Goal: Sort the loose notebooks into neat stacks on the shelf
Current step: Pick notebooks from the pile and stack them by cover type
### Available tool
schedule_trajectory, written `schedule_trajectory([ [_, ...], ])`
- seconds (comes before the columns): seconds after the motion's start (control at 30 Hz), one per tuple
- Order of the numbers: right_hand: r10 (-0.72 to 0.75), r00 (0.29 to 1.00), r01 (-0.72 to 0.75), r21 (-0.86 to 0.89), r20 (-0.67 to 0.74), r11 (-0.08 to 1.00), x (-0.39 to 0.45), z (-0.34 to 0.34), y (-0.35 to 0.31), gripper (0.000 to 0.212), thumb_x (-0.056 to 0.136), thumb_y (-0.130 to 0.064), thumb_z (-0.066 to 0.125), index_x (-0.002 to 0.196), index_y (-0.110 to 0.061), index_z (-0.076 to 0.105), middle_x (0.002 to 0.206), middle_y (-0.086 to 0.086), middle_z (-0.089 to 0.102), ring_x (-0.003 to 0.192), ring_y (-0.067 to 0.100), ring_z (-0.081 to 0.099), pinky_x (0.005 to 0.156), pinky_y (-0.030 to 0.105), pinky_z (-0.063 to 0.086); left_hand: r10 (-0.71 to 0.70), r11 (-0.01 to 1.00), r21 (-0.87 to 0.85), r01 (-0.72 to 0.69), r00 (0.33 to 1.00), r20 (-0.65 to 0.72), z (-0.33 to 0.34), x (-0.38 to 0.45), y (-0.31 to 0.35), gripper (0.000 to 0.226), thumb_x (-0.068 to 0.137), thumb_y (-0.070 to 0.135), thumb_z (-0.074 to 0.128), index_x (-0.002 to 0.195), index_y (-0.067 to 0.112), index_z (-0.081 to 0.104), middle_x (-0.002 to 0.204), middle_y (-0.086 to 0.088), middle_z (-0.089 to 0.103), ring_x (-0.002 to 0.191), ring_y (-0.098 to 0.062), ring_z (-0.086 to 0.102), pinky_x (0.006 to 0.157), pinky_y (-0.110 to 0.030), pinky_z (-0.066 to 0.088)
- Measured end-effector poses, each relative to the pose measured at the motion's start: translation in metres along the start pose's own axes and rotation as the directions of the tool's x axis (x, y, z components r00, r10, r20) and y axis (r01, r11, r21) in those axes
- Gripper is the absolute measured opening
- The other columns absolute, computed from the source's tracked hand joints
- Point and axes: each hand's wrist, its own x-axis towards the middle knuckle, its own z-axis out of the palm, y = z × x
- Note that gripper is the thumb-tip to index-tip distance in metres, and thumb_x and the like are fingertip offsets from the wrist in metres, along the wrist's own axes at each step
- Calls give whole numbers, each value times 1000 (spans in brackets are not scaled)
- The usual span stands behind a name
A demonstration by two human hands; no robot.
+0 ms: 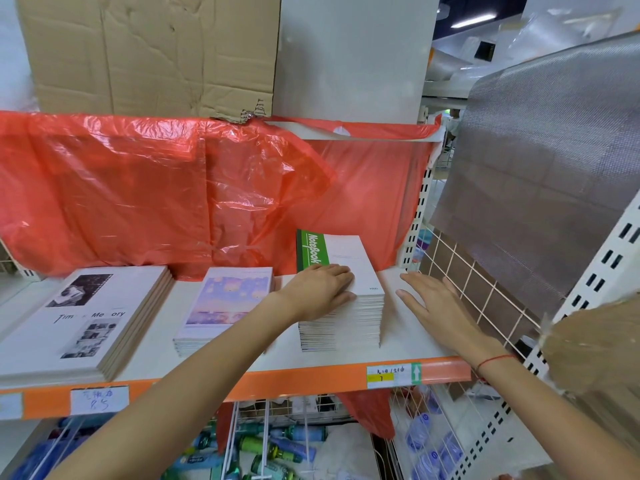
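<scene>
Three stacks of notebooks stand on the white shelf [156, 341]. At the left lies a low stack of large notebooks with black-and-white photo covers [83, 317]. A pastel-covered stack [225, 299] is in the middle. To the right rises a tall stack of white notebooks with a green "NoteBook" band [349, 265]. My left hand [318, 289] rests flat on top of the tall stack, fingers straight over its left front part. My right hand [433, 299] hovers open just right of that stack, above the bare shelf, holding nothing.
Red plastic sheeting [173, 195] hangs behind the stacks, with cardboard [149, 53] above. A wire grid panel [467, 285] and grey mesh sheet [540, 168] close the right side. The orange shelf edge [294, 379] carries price labels. Bottles [270, 445] fill wire bins below.
</scene>
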Motion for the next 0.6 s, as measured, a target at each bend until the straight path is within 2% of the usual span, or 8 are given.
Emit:
schedule_trajectory([
  [0.27,-2,1000,2,2,18,1000,-3,-4,-3,60,94,-55,26,139,-19,45,143,-1,46,135,12,36,114,39,14,3,1000,-7,-2,1000,13,0,1,-1,53,101,42,32,144,11,37,153,-5,31,138,-21,31,112,-31,21],
  [0.43,-45,999,44,62,1,997,-6,-12,-12,75,88,-65,21,134,-14,51,137,2,53,128,16,44,109,30,24,10,1000,14,-11,1000,10,0,1,0,54,101,43,32,144,11,36,152,-5,32,137,-21,31,113,-32,21],
  [0.47,-51,999,52,84,-14,995,-7,-15,-15,70,91,-62,25,133,-13,52,136,3,53,128,17,45,108,25,23,13,1000,10,-13,1000,-9,0,-1,1,53,101,43,33,143,12,37,151,-5,35,136,-21,34,111,-32,24],
  [0.53,-57,996,66,138,-67,988,-8,-18,-22,48,98,-44,41,131,-12,54,133,2,55,126,17,47,103,17,23,-7,999,-37,3,995,-97,0,-6,0,51,100,42,35,139,10,43,144,-6,44,129,-24,42,105,-33,32],
  [0.6,-94,983,120,167,-157,979,-5,-18,-32,34,96,-30,51,123,-12,60,121,3,62,113,19,55,99,25,37,-46,995,-95,24,970,-238,0,-15,-4,48,97,38,35,129,7,54,126,-9,59,112,-29,55,91,-36,43],
])
